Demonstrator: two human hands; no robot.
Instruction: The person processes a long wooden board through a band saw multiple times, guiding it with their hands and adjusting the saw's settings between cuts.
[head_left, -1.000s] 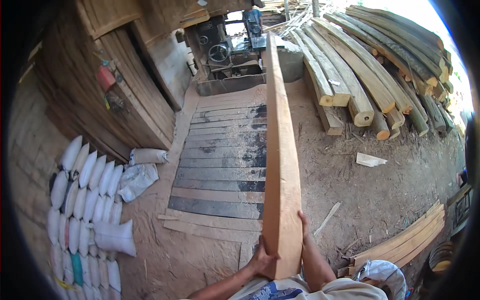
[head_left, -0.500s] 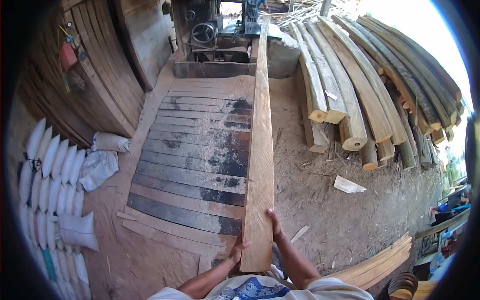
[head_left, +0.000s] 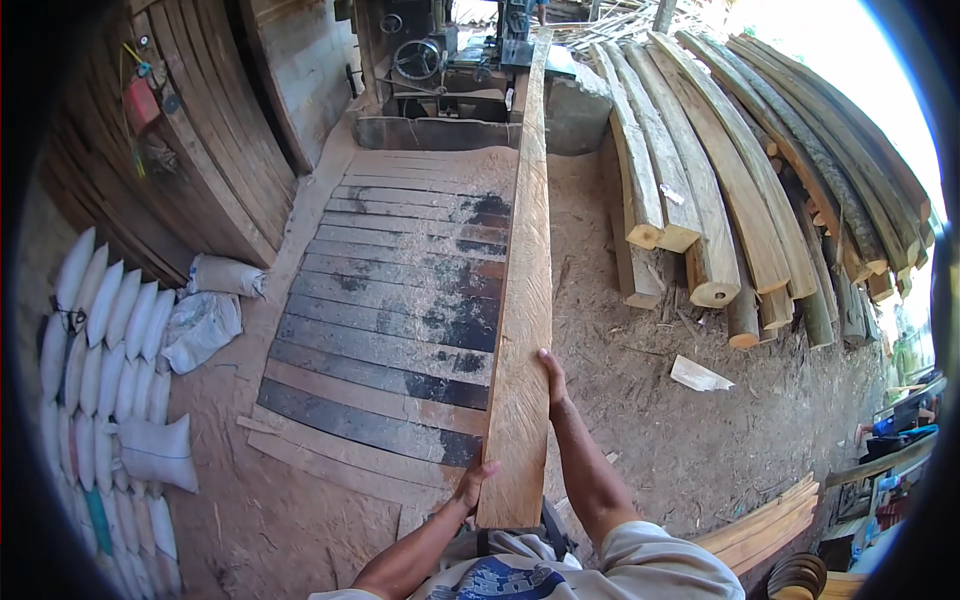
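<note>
A long wooden beam (head_left: 520, 300) stretches away from my body to the sawmill machine (head_left: 440, 70) at the far end. My left hand (head_left: 474, 484) grips its left edge close to the near end, thumb on top and the fingers underneath hidden. Farther along, my right hand (head_left: 552, 374) holds the right edge, its thumb on the upper face and its other fingers out of sight below. The beam passes above a slatted plank floor (head_left: 370, 300) dusted with sawdust.
Squared timbers and logs (head_left: 720, 190) are stacked at the right. White sacks (head_left: 110, 310) stand piled on the left beside a wooden door (head_left: 200, 120). A wood scrap (head_left: 700, 374) lies on the dirt, and sawn boards (head_left: 765, 525) rest at the lower right.
My right hand has moved farther forward along the beam's right edge. My left hand stays near the near end, slightly farther forward in view, as the beam shifts a little.
</note>
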